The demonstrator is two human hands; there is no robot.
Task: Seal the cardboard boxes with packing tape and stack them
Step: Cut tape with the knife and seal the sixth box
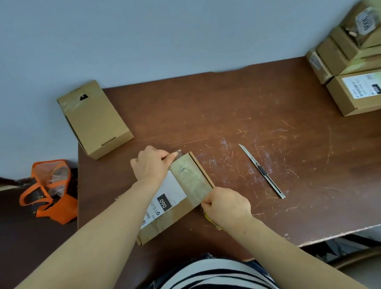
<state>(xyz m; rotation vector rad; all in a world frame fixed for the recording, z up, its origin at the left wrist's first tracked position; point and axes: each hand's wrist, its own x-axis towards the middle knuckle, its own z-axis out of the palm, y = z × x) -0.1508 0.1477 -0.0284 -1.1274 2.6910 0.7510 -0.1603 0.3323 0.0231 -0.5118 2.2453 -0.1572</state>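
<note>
Cardboard box: tape strip across it, ends pinched by left hand and right hand.

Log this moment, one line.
step: taping box | left hand: pinches tape far end | right hand: grips tape near end | knife: on table

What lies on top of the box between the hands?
A white label marked 060 and a tape strip, its ends held by the left hand and the right hand. The left forearm hides part of the label.
</note>
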